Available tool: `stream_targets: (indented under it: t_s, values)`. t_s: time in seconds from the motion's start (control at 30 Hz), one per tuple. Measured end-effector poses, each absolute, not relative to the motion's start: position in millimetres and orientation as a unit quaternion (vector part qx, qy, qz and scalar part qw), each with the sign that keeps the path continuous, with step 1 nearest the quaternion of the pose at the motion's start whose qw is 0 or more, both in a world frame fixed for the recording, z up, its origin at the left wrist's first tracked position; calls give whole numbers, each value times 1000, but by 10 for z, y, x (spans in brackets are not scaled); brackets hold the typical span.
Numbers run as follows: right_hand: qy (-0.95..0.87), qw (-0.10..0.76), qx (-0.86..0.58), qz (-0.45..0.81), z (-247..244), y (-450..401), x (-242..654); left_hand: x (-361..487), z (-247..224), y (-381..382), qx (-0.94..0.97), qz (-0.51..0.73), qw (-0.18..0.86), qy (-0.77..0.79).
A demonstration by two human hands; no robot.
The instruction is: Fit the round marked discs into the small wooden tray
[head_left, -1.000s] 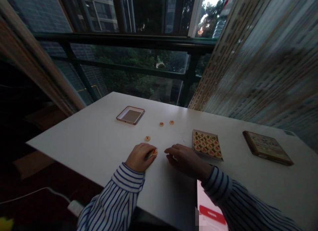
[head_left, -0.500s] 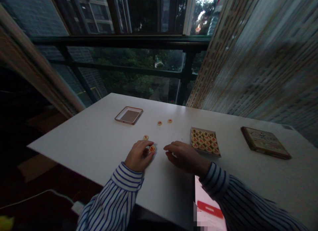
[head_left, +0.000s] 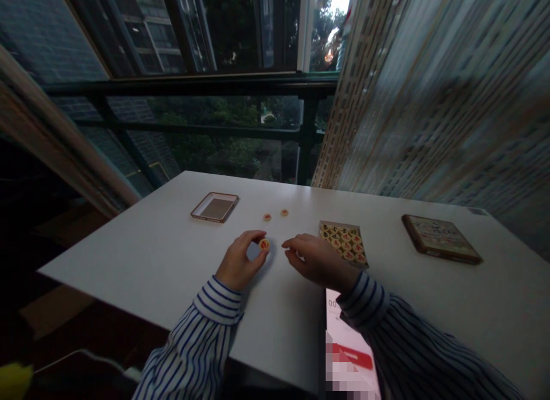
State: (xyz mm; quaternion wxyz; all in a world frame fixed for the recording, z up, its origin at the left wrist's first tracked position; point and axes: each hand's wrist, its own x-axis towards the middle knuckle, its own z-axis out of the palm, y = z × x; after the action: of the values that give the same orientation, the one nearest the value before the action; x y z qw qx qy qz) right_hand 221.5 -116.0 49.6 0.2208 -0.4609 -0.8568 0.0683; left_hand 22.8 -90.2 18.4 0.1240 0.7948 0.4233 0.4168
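Observation:
Between the thumb and fingertips of my left hand (head_left: 239, 261) is a round Chinese chess piece (head_left: 264, 245), its red character turned toward me. My right hand (head_left: 315, 259) hovers just to the right of it, fingers bent and slightly apart, with nothing visible in them. Beside that hand, partly covered by it, stands an open box of chess pieces (head_left: 360, 263) in rows, some marked black and some red. Two loose pieces, a left one (head_left: 267, 217) and a right one (head_left: 284, 212), lie on the white table (head_left: 141, 257) beyond my hands.
A shallow open box lid (head_left: 215, 207) rests at the table's far left. On the right lies a flat box with a patterned top (head_left: 442, 238). A lit phone screen (head_left: 350, 331) is under my right forearm. Window railing and curtains border the far side.
My left hand has lifted the piece slightly toward my right hand. The loose piece seen just beyond my left hand is no longer visible. The camera view has shifted a little.

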Motion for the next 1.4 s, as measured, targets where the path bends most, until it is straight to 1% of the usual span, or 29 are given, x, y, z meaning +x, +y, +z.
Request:
stream_targets:
  t_s: [0.27, 0.47, 0.63, 0.73, 0.93, 1.03, 1.2, 1.4]
  values:
    - [-817, 300, -489, 58, 776, -1077, 2492, 516, 456, -783, 809, 435, 146, 367]
    - [-774, 351, -525, 49, 972, -1010, 2792, 796, 680, -617, 836, 407, 193, 314]
    - [-752, 372, -542, 45, 1050, -966, 3039, 1029, 869, -469, 857, 393, 174, 286]
    - [-741, 383, -550, 49, 1063, -941, 3164, 1142, 954, -391, 859, 396, 183, 268]
    - [-730, 392, -557, 57, 1066, -863, 3298, 1356, 1010, -235, 863, 377, 218, 257]
    - [-733, 391, -553, 66, 1046, -818, 3318, 1452, 954, -149, 864, 369, 235, 250]
    - [-739, 362, -564, 67, 954, -771, 3318, 1515, 828, -32, 855, 369, 280, 232]
    - [-724, 361, -584, 71, 850, -732, 3240, 1513, 776, 3, 846, 357, 327, 225]
